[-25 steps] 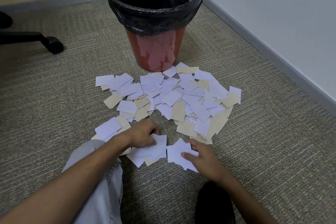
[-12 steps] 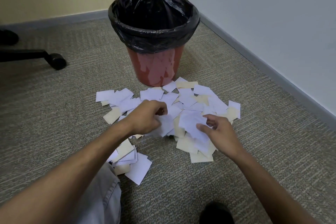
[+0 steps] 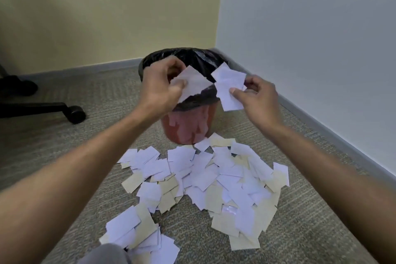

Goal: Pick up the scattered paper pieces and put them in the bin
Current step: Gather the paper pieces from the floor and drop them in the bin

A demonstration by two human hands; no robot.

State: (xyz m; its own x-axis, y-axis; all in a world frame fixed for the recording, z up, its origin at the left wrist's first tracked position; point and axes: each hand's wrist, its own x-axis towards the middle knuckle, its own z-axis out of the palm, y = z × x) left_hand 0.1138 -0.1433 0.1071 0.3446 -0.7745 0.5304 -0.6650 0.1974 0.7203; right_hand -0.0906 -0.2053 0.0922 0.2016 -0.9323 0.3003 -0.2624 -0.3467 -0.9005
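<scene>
You were barely started: most of the white and tan paper pieces lay on the carpet below your fingers. Your left hand and right hand each pinched white slips over the black-lined red plastic bin, not yet released.

The bin is red-orange with a glossy black liner. Paper pieces on the floor are white and pale tan. The carpet is grey-beige with fine stripes; far wall pale yellow, right wall bluish white.
</scene>
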